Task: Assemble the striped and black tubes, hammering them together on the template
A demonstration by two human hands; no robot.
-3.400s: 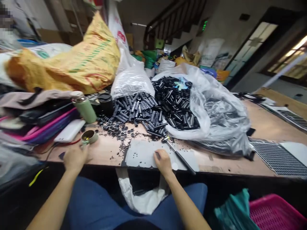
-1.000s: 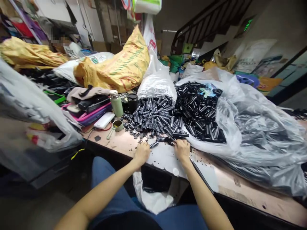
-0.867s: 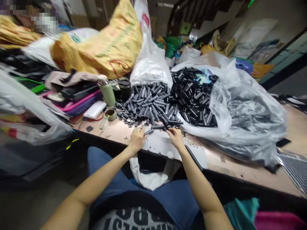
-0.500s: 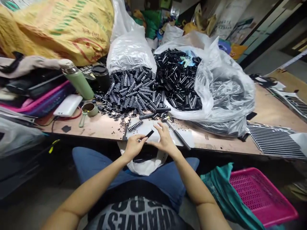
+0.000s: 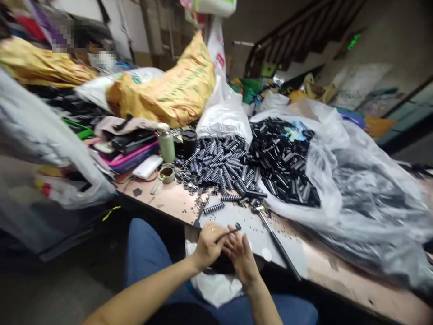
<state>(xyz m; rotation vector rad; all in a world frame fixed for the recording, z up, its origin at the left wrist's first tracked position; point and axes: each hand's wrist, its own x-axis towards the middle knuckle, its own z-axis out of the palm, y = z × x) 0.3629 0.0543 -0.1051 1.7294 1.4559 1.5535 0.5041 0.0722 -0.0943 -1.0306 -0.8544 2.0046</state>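
My left hand (image 5: 207, 243) is closed on a thin dark piece (image 5: 227, 234) with a small rounded end, slightly blurred. Beside it, my right hand (image 5: 241, 259) is turned palm up with its fingers stretched out; its fingertips lie close to the piece, and I cannot tell whether they touch. A ridged black-and-white tube (image 5: 214, 207) lies on the grey sheet (image 5: 237, 215) just beyond the hands. To the right, a hammer-like tool (image 5: 279, 243) with a dark handle rests across the sheet.
Behind the sheet is a heap of ridged tubes (image 5: 221, 164). A plastic bag (image 5: 333, 180) of black tubes (image 5: 280, 158) stands to its right. At left are a green bottle (image 5: 166, 146), a white power bank (image 5: 148, 167) and a small cup (image 5: 167, 175). Tiny bits are scattered around.
The view has swung left and up. The left hand still holds a dark piece, now with a rounded end showing. The right hand has turned palm up and come closer to the left.
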